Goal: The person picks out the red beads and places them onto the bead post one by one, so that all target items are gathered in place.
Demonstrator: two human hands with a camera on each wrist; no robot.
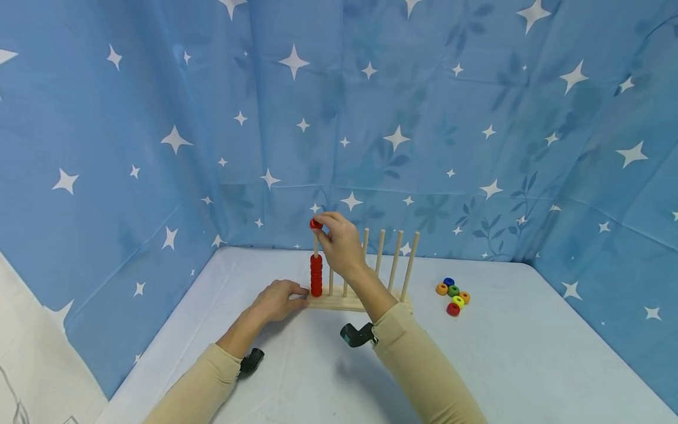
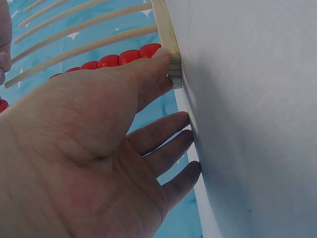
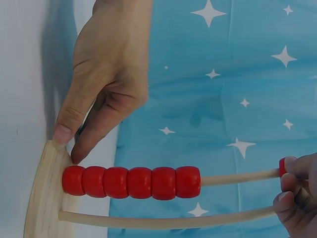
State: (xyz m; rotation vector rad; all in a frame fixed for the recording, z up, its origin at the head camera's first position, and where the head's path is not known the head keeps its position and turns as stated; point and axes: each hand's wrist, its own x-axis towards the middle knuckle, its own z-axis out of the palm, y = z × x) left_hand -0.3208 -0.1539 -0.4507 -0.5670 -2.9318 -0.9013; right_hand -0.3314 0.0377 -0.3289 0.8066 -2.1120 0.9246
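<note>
A wooden rack of upright pegs stands on the table, its base running left to right. Several red beads are stacked on the leftmost peg, down against the base. My right hand pinches another red bead between thumb and fingertips at that peg's top; in the right wrist view the bead is partly hidden by the fingers. At the base's left end, my left hand grips the wood between thumb and index finger. Its other fingers are spread and near the tabletop.
To the right of the rack lies a loose group of beads: a blue bead, a green bead, a yellow bead, a red bead and two orange ones. The other pegs carry no beads. A blue star-patterned curtain surrounds the white table.
</note>
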